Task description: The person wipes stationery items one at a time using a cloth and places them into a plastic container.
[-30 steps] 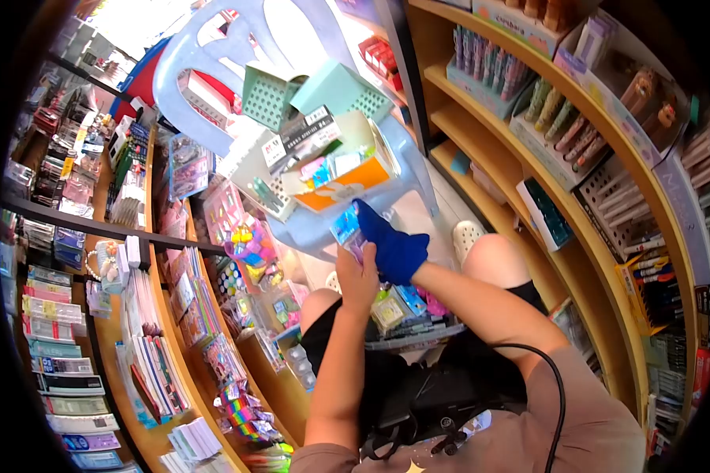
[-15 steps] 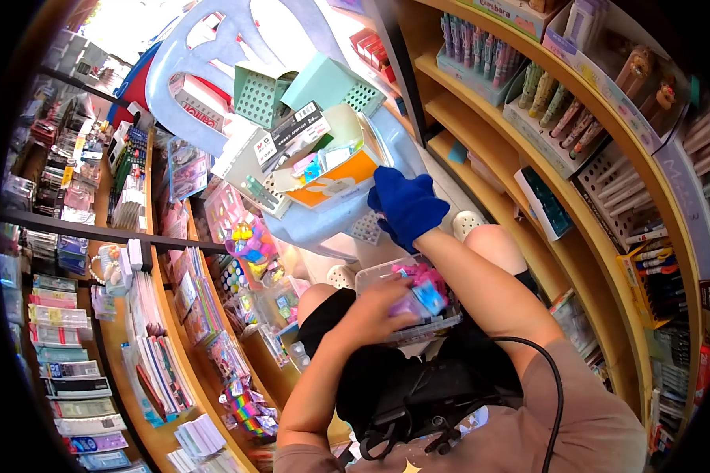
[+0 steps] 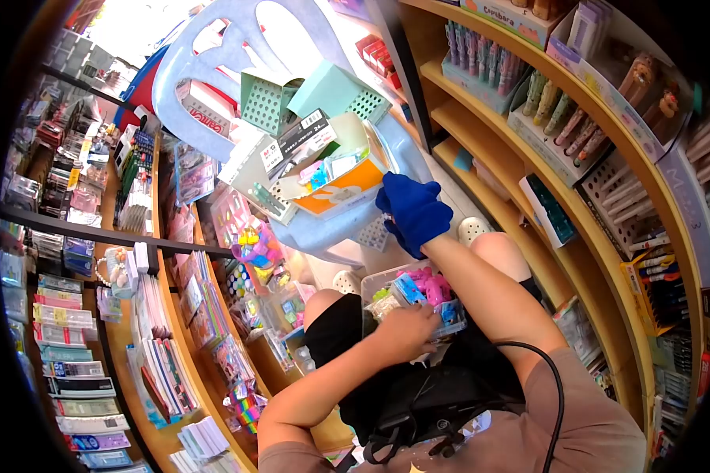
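My left hand (image 3: 406, 333) is bare and hangs over the near edge of a clear plastic bin (image 3: 368, 285), its fingers loosely apart with nothing seen in them. Pink pieces (image 3: 431, 285), a blue-and-white packet (image 3: 408, 288) and other small items lie in the bin, between my knees. My right hand (image 3: 415, 213) wears a blue glove, held beyond the bin beside the front edge of the light blue chair (image 3: 315, 235). Its fingers point away and down and are partly hidden, so what they hold cannot be seen. Close by on the chair is an orange-and-white box (image 3: 343, 191) of small packets.
Green perforated holders (image 3: 268, 102) and a black-and-white box (image 3: 298, 140) also stand on the chair. Curved wooden shelves (image 3: 521, 138) with pens rise on the right. Shelves of notebooks and packets (image 3: 162, 370) line the left. A black cord (image 3: 558, 378) hangs by my right arm.
My hands have parted. The packet they held together is out of them. My left hand moved down over the bin, and my gloved hand moved right, away from the chair's front.
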The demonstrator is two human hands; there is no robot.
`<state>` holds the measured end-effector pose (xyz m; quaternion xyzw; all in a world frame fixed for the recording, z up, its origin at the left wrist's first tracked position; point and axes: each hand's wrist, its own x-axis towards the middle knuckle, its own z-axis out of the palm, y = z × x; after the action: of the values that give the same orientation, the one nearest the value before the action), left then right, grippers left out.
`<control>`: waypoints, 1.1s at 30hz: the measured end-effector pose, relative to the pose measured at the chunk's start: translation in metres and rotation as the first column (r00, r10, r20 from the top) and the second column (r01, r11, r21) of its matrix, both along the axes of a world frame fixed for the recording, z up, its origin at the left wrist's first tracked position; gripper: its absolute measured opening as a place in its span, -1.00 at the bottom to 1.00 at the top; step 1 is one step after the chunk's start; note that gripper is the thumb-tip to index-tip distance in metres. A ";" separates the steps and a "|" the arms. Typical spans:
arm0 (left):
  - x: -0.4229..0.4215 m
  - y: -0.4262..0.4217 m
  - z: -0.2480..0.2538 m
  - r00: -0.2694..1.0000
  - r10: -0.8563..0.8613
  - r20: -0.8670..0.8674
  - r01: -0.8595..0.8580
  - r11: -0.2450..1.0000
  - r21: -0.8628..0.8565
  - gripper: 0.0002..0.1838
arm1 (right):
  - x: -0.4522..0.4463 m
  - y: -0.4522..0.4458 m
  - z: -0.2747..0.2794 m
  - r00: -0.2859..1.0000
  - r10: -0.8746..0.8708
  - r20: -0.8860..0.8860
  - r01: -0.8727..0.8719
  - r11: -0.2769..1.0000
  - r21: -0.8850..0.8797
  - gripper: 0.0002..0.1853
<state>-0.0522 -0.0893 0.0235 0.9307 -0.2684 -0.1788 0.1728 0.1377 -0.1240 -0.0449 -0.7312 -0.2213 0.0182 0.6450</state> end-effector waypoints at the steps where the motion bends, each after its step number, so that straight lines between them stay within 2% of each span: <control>1: -0.005 -0.007 -0.010 0.999 -0.036 -0.029 0.037 0.998 0.057 -0.64 | 0.000 -0.001 0.003 1.000 0.004 -0.007 -0.005 1.000 -0.021 -0.66; 2: -0.008 -0.013 -0.014 0.999 -0.034 0.039 0.028 0.990 0.137 -0.72 | 0.000 -0.002 0.005 1.000 0.006 -0.011 -0.007 0.998 -0.062 -0.66; 5: -0.010 -0.016 -0.012 0.999 -0.017 -0.046 0.026 0.981 0.190 -0.80 | 0.000 -0.004 0.003 1.000 -0.004 -0.005 0.004 0.997 -0.082 -0.66; 8: -0.019 -0.017 -0.012 0.999 0.013 0.044 -0.020 0.989 0.147 -0.83 | 0.004 -0.008 0.005 0.999 -0.032 0.040 0.037 0.993 -0.116 -0.66; 11: -0.025 -0.017 -0.004 0.999 -0.027 0.035 0.022 0.991 0.134 -0.82 | 0.006 -0.019 0.020 0.998 -0.018 -0.059 0.010 0.991 -0.134 -0.68; 13: -0.033 -0.020 -0.001 0.998 -0.018 0.054 0.012 0.995 0.097 -0.86 | 0.008 -0.023 0.022 0.998 -0.014 -0.063 0.005 0.988 -0.151 -0.70; 14: -0.037 -0.021 0.000 0.999 -0.010 0.047 0.005 0.995 0.097 -0.87 | 0.009 -0.023 0.020 1.000 -0.024 -0.009 0.022 0.985 -0.172 -0.71; 16: -0.044 -0.024 0.006 0.999 0.003 0.032 -0.006 0.994 0.109 -0.91 | 0.012 -0.022 0.017 0.993 -0.011 -0.120 -0.001 0.995 -0.098 -0.71; 17: -0.046 -0.026 0.010 0.999 0.004 0.037 -0.009 0.994 0.112 -0.91 | 0.011 -0.023 0.022 0.960 0.027 -0.279 -0.027 1.000 0.003 -0.69; 19: -0.049 -0.027 0.015 0.999 0.010 0.048 -0.015 0.993 0.120 -0.91 | 0.010 -0.024 0.032 0.882 0.091 -0.463 -0.048 0.993 0.104 -0.67; 20: -0.050 -0.026 0.015 0.999 0.021 0.051 -0.026 0.993 0.114 -0.90 | 0.007 -0.026 0.040 0.859 0.105 -0.501 -0.062 0.993 0.102 -0.68; 22: -0.047 -0.026 0.012 0.998 -0.010 0.069 0.004 0.995 0.098 -0.89 | 0.004 -0.022 0.040 0.908 0.086 -0.411 -0.087 0.996 0.016 -0.72; 23: -0.044 -0.025 0.012 0.996 -0.029 0.080 0.021 0.996 0.092 -0.88 | 0.004 -0.017 0.029 0.960 0.062 -0.271 -0.084 0.994 -0.070 -0.75; 25: -0.040 -0.024 0.016 0.998 -0.016 0.053 0.013 0.998 0.054 -0.82 | 0.001 -0.007 0.011 0.994 0.043 -0.099 -0.055 0.990 -0.130 -0.82; 26: -0.037 -0.023 0.020 0.999 -0.012 0.040 0.011 0.999 0.036 -0.79 | 0.001 -0.003 0.003 0.997 0.036 -0.072 -0.044 0.993 -0.105 -0.86; 27: -0.031 -0.023 0.030 0.999 0.026 0.019 -0.026 1.000 0.016 -0.75 | -0.002 -0.007 0.025 0.947 0.079 -0.310 -0.073 0.997 0.031 -0.88; 29: -0.016 -0.017 0.058 0.994 0.102 -0.026 -0.102 0.994 -0.025 -0.66 | -0.008 -0.017 0.070 0.686 0.147 -0.712 0.093 0.953 0.287 -0.89; 30: -0.004 -0.008 0.067 0.981 0.180 0.079 -0.166 0.974 -0.155 -0.61 | -0.005 -0.016 0.070 0.599 0.179 -0.781 0.182 0.919 0.350 -0.90; 31: 0.010 0.001 0.081 0.953 0.253 0.170 -0.236 0.965 -0.113 -0.64 | -0.004 -0.016 0.069 0.504 0.220 -0.835 0.276 0.875 0.398 -0.89; 32: 0.028 0.014 0.087 0.895 0.335 0.295 -0.267 0.931 -0.247 -0.72 | -0.005 -0.017 0.073 0.488 0.235 -0.841 0.279 0.870 0.406 -0.87; 33: 0.046 0.025 0.099 0.838 0.510 0.192 -0.423 0.830 -0.363 -0.81 | -0.007 -0.020 0.079 0.472 0.252 -0.845 0.281 0.865 0.415 -0.86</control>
<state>-0.0059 -0.0642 0.1227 0.9453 -0.0766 0.0470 0.3136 0.1308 -0.1438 0.0340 -0.4234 0.1522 0.3274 0.8309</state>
